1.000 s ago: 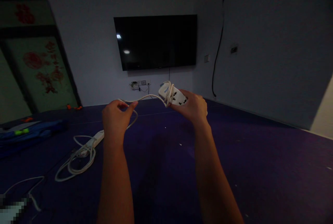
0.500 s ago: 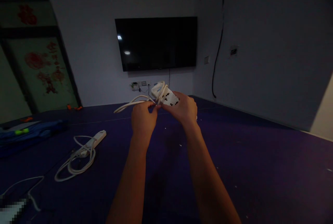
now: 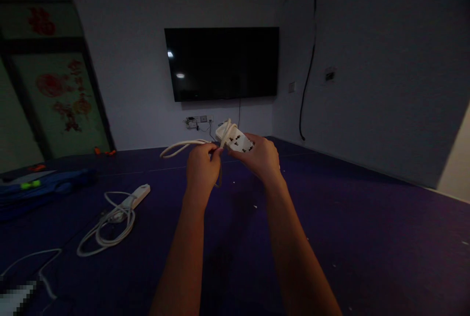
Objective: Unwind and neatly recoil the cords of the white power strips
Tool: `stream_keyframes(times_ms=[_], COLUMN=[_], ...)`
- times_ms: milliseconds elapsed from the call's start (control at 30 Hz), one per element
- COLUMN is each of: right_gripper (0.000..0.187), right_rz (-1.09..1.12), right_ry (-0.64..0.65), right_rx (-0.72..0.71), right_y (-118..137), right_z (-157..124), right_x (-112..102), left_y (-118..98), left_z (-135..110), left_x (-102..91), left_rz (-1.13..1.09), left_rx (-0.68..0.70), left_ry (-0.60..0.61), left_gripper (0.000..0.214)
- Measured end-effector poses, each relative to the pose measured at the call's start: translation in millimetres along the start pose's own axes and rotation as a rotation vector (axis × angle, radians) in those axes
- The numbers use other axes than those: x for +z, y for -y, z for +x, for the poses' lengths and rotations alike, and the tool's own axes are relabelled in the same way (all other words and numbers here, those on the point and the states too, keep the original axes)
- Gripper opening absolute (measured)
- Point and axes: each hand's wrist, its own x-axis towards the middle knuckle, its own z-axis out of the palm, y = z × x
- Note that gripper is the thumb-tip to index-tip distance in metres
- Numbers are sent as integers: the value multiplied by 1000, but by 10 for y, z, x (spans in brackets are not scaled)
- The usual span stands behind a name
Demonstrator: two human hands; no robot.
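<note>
My right hand (image 3: pixel 262 159) is closed round a white power strip (image 3: pixel 235 140), held up in front of me with its sockets facing up. Its white cord (image 3: pixel 181 146) is wound once over the strip and loops out to the left. My left hand (image 3: pixel 201 169) pinches that cord right beside the strip, fingers closed on it. Both hands almost touch above the dark purple floor (image 3: pixel 330 237).
A second white power strip (image 3: pixel 135 195) with its coiled cord (image 3: pixel 105 230) lies on the floor at the left. A blue object (image 3: pixel 44 189) lies further left. A dark TV (image 3: pixel 222 63) hangs on the far wall above a wall socket (image 3: pixel 198 120).
My left hand has moved right along the cord, from about a forearm's width away to right beside the strip. The strip in my right hand has shifted slightly left.
</note>
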Motion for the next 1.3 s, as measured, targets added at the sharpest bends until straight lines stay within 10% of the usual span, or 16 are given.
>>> stream_keyframes(times_ms=[333, 667, 1000, 1300], right_gripper=[53, 60, 56, 50], right_rz=[148, -171, 201, 607], right_ry=[186, -99, 508, 222], right_rx=[-251, -55, -95, -27], right_y=[-320, -445, -687, -487], right_z=[72, 86, -3, 12], right_x=[-87, -207, -255, -315], left_y=[366, 837, 1010, 1301], left_z=[80, 73, -31, -40], left_x=[-276, -556, -762, -704], left_rz=[184, 252, 376, 236], left_rx=[-185, -439, -528, -623], left_ry=[-225, -165, -404, -39], left_gripper=[23, 30, 38, 27])
